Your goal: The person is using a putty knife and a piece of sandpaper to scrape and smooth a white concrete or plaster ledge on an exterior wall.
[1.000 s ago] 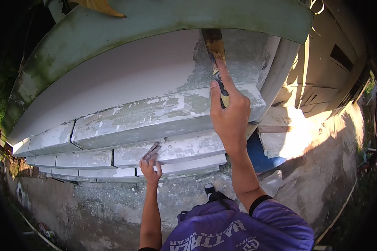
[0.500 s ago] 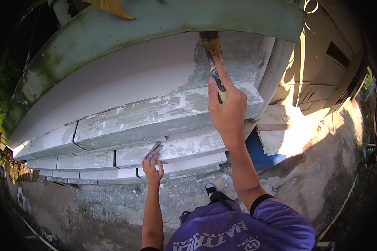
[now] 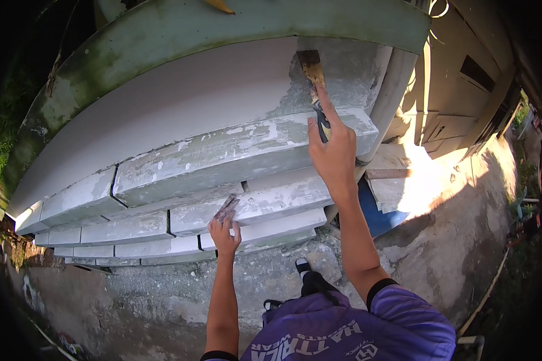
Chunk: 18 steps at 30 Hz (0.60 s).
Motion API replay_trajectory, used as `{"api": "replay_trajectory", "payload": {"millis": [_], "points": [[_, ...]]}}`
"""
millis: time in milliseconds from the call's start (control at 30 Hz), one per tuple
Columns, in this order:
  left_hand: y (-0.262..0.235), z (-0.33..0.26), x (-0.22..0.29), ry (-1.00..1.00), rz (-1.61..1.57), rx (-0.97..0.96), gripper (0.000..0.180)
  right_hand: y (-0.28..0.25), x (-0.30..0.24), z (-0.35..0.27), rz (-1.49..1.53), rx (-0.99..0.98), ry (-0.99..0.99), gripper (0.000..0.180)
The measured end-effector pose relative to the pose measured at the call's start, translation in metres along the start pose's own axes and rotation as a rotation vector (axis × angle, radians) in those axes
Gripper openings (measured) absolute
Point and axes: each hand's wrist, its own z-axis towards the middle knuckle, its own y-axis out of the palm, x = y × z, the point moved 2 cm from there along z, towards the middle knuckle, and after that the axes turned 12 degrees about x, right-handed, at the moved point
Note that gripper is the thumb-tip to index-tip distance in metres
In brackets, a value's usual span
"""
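My right hand [image 3: 335, 147] is closed round the dark-and-yellow handle of a putty knife [image 3: 321, 114], its index finger stretched along the tool. The knife's stained blade points up against the upper wall face, on the grey patch [image 3: 352, 72] just right of the smooth white coating [image 3: 193, 114]. Lower and to the left, my left hand [image 3: 224, 236] grips a small flat, smeared grey-brown piece [image 3: 227, 207] beside a lower ledge; its exact kind cannot be made out. Between the hands runs a patchy white-and-grey ledge [image 3: 223, 157].
Above the wall face, a curved greenish overhang [image 3: 235, 27] juts out. More stepped ledges [image 3: 126, 228] stand below, over a stained concrete floor [image 3: 162, 301]. At right are a blue object [image 3: 379, 213], a pale board [image 3: 394, 186] and a sunlit wall [image 3: 457, 78].
The putty knife and my right hand have shifted slightly right and down the wall face, so the whole blade shows. My left hand keeps its hold. The view has also shifted a little.
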Motion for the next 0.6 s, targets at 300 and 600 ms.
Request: {"api": "replay_trajectory", "payload": {"millis": [300, 600], "points": [[-0.001, -0.001, 0.001, 0.009, -0.020, 0.005, 0.039, 0.010, -0.004, 0.003, -0.026, -0.030, 0.074, 0.054], [0.007, -0.005, -0.002, -0.006, 0.042, 0.032, 0.037, 0.000, -0.012, 0.013, -0.131, -0.156, 0.163, 0.047]]}}
